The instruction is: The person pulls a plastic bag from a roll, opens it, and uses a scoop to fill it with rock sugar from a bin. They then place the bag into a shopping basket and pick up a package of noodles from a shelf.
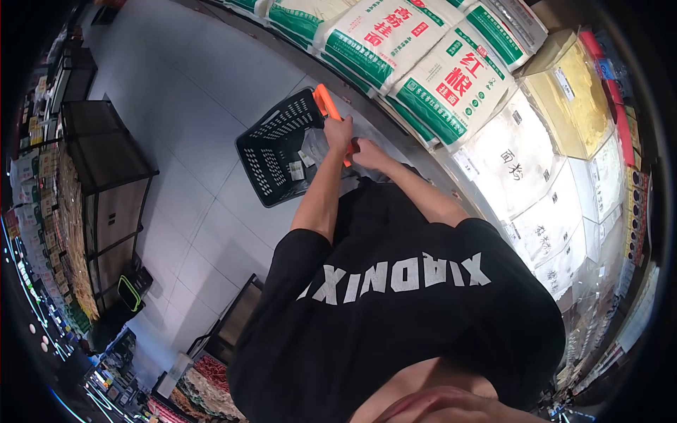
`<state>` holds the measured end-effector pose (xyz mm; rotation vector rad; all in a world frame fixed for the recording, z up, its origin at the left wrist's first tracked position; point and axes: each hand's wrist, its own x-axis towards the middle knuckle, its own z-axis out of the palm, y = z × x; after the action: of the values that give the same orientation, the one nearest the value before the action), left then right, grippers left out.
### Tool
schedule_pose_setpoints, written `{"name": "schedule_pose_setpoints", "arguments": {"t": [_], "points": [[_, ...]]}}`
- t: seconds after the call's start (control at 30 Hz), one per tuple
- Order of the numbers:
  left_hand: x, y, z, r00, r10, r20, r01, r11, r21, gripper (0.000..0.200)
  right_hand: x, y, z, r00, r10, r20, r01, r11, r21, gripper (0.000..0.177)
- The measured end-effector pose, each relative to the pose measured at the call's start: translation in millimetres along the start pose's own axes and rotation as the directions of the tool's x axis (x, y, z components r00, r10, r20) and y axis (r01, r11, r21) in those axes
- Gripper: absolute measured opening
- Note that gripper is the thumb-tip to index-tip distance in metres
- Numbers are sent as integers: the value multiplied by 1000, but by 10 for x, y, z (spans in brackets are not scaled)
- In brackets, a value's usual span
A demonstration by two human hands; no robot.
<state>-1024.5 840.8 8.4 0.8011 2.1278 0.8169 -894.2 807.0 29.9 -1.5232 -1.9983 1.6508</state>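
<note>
A black plastic shopping basket point(255, 158) with an orange handle point(324, 101) hangs tilted in front of me, above the floor. My left hand point(338, 132) is closed around the orange handle. Close beside it, my right hand point(369, 153) is closed at the handle's lower end, its fingertips partly hidden. Inside the basket lie small packets with pale labels point(296, 170) and what looks like clear plastic wrapping point(315, 146). My left forearm covers part of the basket's near side.
White and green noodle sacks point(455, 84) are stacked ahead on the right. Bins of white flour point(511, 158) and a yellowish powder point(575, 99) line my right side. Across the grey tiled floor point(187, 106), a dark display stand point(106, 148) and shelves of packets stand on the left.
</note>
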Motion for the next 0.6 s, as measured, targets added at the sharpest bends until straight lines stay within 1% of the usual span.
{"name": "schedule_pose_setpoints", "arguments": {"t": [0.07,0.1,0.13,0.17,0.2,0.27,0.3,0.33,0.4,0.47,0.53,0.57,0.6], "points": [[58,102,4,999,15,40,-16,1000,16,41,-156,-293,-82,998,18,-56,-26,989,-145,30],[289,16,135,996,27,80,-24,999,-33,41,-101,-313,-136,993,17,-115,-34,989,-144,31],[624,-219,356,992,35,121,-25,996,-80,41,-44,-318,-193,985,19,-169,-44,989,-141,32],[779,-384,444,987,36,159,-16,993,-120,42,-20,-319,-204,976,25,-214,-55,990,-133,32],[734,-226,331,978,-20,205,60,980,-187,43,-24,-446,-344,981,16,-195,-53,981,-187,30],[570,363,45,944,-109,310,207,929,-305,48,179,-248,-303,945,-84,-315,11,974,-226,25],[622,440,59,941,-104,322,215,918,-333,51,243,-243,-334,919,-132,-371,36,967,-253,23],[651,482,79,936,-107,336,232,905,-357,54,294,-220,-356,918,-109,-382,17,972,-235,22],[703,517,149,918,-104,382,260,886,-385,58,302,-232,-448,914,-94,-394,-11,966,-257,21],[766,556,200,892,-85,445,278,878,-390,59,232,-342,-555,912,-47,-407,-60,967,-247,22],[756,730,203,870,-108,482,316,871,-376,62,216,-373,-652,905,21,-425,-121,970,-211,24],[741,830,187,858,-122,499,338,866,-368,64,225,-318,-702,887,-32,-460,-86,968,-234,23],[741,875,151,830,-42,555,319,853,-412,59,204,-307,-782,868,-81,-490,-54,965,-256,22]]}}
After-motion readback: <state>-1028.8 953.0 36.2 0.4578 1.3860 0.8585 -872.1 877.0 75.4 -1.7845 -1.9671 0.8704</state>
